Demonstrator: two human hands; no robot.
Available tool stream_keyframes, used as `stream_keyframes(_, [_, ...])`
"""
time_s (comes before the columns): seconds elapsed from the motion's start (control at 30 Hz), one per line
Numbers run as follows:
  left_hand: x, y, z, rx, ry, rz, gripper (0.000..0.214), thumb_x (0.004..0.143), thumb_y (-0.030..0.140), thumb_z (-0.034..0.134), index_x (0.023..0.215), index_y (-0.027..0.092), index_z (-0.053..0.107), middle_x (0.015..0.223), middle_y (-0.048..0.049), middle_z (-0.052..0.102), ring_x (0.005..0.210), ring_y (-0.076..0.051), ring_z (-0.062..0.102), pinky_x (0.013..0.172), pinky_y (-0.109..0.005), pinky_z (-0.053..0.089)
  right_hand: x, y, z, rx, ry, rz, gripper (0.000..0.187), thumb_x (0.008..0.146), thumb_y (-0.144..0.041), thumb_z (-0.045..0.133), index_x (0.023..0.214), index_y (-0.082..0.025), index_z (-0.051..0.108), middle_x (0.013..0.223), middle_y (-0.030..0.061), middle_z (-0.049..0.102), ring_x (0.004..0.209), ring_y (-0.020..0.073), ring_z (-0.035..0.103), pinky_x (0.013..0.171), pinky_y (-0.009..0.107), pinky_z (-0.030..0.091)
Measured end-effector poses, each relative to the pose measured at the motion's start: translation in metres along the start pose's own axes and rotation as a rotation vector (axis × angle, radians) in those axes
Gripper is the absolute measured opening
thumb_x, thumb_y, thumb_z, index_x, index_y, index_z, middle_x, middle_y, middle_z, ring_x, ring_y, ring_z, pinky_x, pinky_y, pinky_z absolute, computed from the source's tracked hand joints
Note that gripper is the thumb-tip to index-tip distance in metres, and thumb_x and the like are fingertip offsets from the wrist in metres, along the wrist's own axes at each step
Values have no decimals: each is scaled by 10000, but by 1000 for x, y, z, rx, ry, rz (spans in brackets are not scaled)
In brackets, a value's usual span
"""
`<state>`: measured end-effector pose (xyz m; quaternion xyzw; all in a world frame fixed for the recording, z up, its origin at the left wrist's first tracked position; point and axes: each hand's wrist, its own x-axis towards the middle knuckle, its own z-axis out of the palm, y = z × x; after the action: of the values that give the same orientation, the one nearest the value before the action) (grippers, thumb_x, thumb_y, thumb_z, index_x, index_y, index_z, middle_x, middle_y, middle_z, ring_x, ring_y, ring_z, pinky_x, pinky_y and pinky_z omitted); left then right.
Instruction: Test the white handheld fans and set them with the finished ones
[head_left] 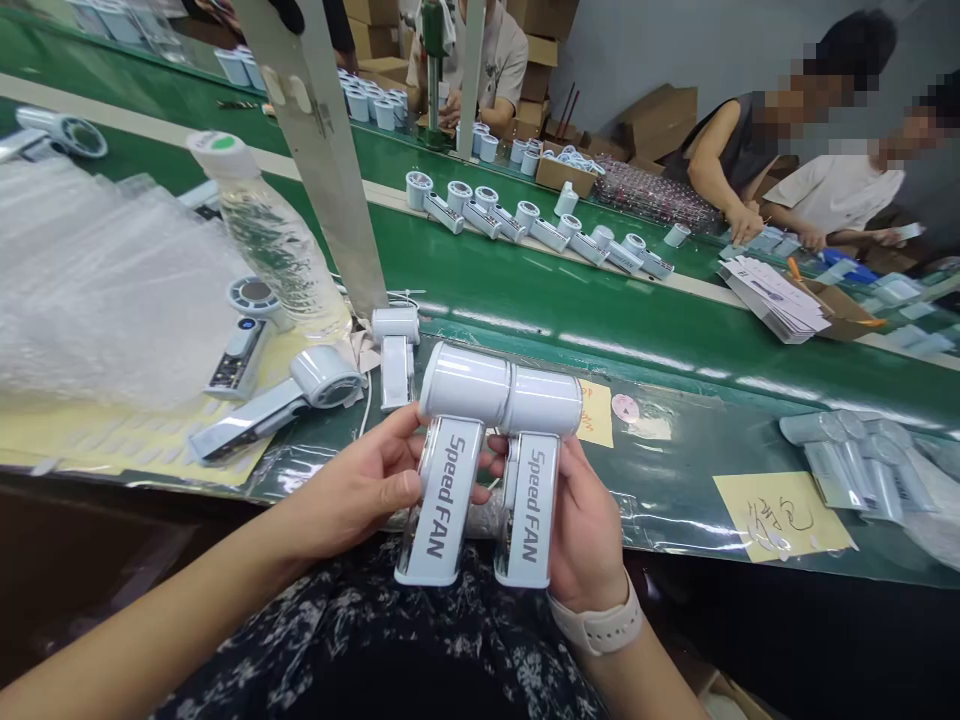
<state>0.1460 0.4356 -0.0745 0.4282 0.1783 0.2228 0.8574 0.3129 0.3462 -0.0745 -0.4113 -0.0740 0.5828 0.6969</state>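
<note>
Left hand (pixel 367 490) grips left fan (pixel 450 465), right hand (pixel 589 525) grips right fan (pixel 532 470) — handles upright, heads up, touching.

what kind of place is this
Most likely a factory assembly or packing line for handheld fans. A long green conveyor belt carries a row of identical fans, other workers sit along it, and the left hand and right hand hold two "Speed FAN" units.

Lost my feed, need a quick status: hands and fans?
Left hand grips left fan. Right hand grips right fan. Fans side by side, heads touching, above lap. Nothing blocking.
</note>
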Motion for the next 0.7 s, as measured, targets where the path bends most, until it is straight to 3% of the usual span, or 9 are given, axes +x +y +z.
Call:
stream_keyframes(0.2, [1,-5,-1,54,51,-6,627,778,433,819,1304,250,532,1162,-118,752,981,-297,749,860,-431,608,2,6,5,26,33,54,185,918,-297,539,1008,-202,669,874,82,775,720,191,711,638,313,596])
stream_keyframes(0.33, [-3,-4,-2,149,64,-18,647,795,444,802,1337,252,506,1197,-126,731,1030,-306,728,877,-434,589,0,9,-1,16,-47,24,255,874,-387,577,1029,-216,685,889,65,767,753,232,707,682,392,606])
stream_keyframes(0.4, [-4,0,-2,276,104,11,562,822,397,779,1307,241,541,1163,-110,738,1038,-293,717,862,-392,581,-3,9,-7,-77,-67,-68,282,837,-396,668,1069,-235,679,959,58,766,837,251,716,768,424,605])
stream_keyframes(0.47, [-4,5,-2,474,143,71,449,819,344,767,1223,218,617,1118,-99,747,1023,-292,711,849,-370,571,-8,7,-13,-255,-99,-199,398,754,-285,793,1129,-253,662,1104,62,751,995,268,708,889,434,579])
stream_keyframes(0.57, [-2,10,-7,753,66,239,342,759,330,800,1066,205,715,1138,-112,747,1082,-336,687,963,-436,525,-15,2,-17,-529,-276,-395,557,680,-90,819,1176,-271,642,1279,80,698,1212,296,637,1077,484,471])
stream_keyframes(0.7, [2,8,-18,952,-27,445,229,848,306,711,1069,257,749,1155,-91,760,1178,-319,656,1210,-548,248,-13,2,-15,-654,-442,-613,535,729,-93,776,1201,-302,637,1260,46,717,1240,260,633,1188,493,349])
